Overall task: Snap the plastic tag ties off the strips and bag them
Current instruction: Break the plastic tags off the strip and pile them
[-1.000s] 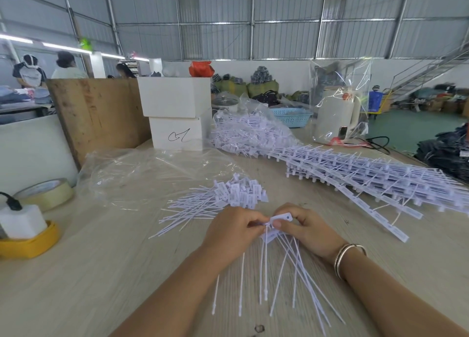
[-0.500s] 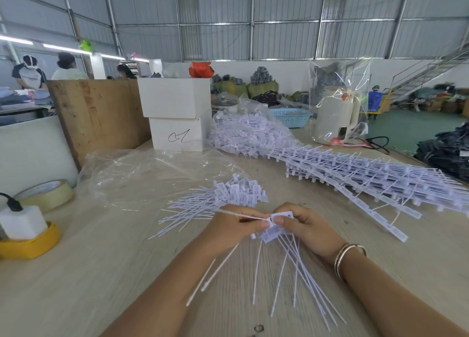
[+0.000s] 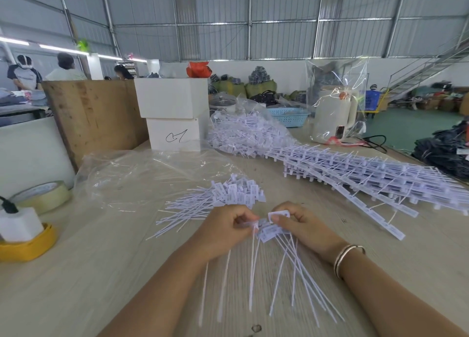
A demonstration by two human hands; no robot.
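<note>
Single head-worn wide-angle view, forward and down, close over the wooden table (image 3: pixel 76 273).

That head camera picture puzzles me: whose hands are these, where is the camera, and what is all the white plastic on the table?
There is no machine here. A person wears the camera on the head, so you look down at their own two hands. The left hand and the right hand each pinch part of a strip of white tag ties, whose thin tails fan out toward the viewer. Just beyond lies a loose pile of ties. To the right, long uncut strips are stacked on the wooden table. An empty-looking clear plastic bag lies behind the pile, and a tape roll sits at the left.
</note>
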